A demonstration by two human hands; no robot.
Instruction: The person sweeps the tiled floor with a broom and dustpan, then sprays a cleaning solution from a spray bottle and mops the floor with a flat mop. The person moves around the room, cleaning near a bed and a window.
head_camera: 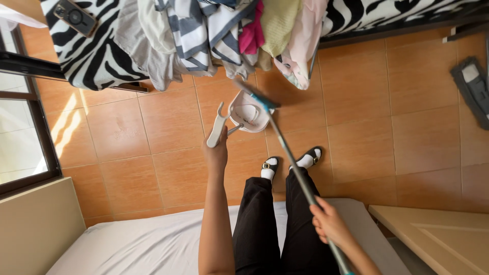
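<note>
Seen from above, a seated person's left hand (216, 153) reaches forward with the arm nearly straight, fingers wrapped tight around the pale upright handle of 1 dustpan (248, 113); the pan's pink-white scoop lies on the floor just beyond and to the right of that grip, tilted open towards the person. The right hand (328, 220) sits lower and closer to the body, elbow bent, fingers closed around the grey pole of 1 broom (291, 158). From that grip the pole runs diagonally forward and left, its blue-edged head meeting the far rim of the scoop. Between the 2 hands are 2 black-trousered legs ending in 2 feet in white socks and black sandals (309, 157), planted just short of the pan. Past both grips, a heap of clothes (224, 35) hangs over the edge of a zebra-print bed (91, 56), with 1 phone (75, 17) lying on it far to the left. Bare orange floor tiles (153, 153) spread left of the left hand and right of the broom. 1 flat mop head (473, 89) lies well right. A white mattress edge (153, 239) lies beneath the person.
</note>
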